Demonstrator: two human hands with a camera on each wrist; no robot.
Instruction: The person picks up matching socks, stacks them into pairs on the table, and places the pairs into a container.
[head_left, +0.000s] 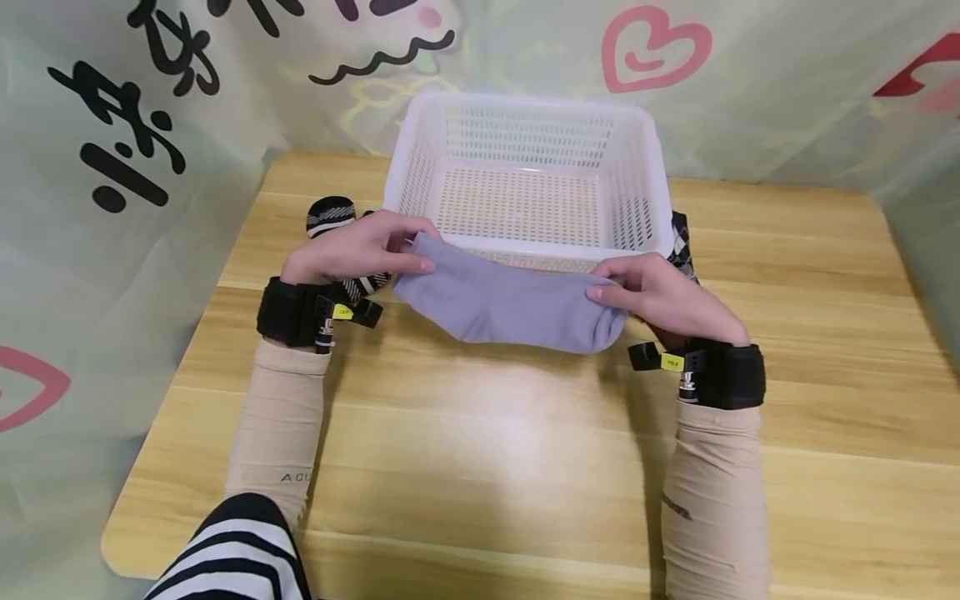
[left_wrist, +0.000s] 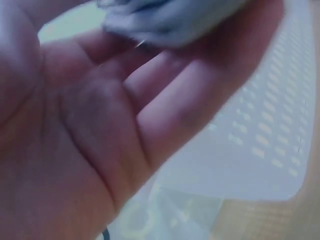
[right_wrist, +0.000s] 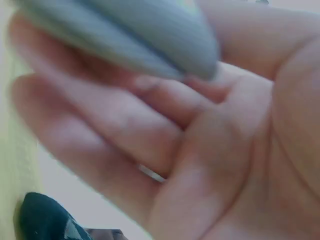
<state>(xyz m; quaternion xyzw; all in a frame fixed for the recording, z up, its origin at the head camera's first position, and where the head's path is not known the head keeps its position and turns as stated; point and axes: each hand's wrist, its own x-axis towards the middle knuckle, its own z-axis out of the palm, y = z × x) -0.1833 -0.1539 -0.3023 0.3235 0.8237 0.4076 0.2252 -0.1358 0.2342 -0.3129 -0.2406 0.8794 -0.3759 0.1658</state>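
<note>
A lavender-grey sock (head_left: 510,304) is stretched sideways between the two hands, above the table and in front of the white basket. My left hand (head_left: 367,246) pinches its left end between thumb and fingers. At the other end my right hand (head_left: 648,287) pinches the sock near its rounded edge. In the left wrist view, bunched grey fabric (left_wrist: 170,22) lies between the fingers and thumb. The right wrist view shows folded sock fabric (right_wrist: 150,37) held the same way, somewhat blurred.
A white perforated plastic basket (head_left: 528,250) stands at the back of the wooden table (head_left: 480,483). Black-and-white patterned socks (head_left: 330,215) lie left of it, partly behind my left hand. Dark checked fabric (head_left: 681,246) shows at its right side. A printed cloth (head_left: 787,108) hangs behind.
</note>
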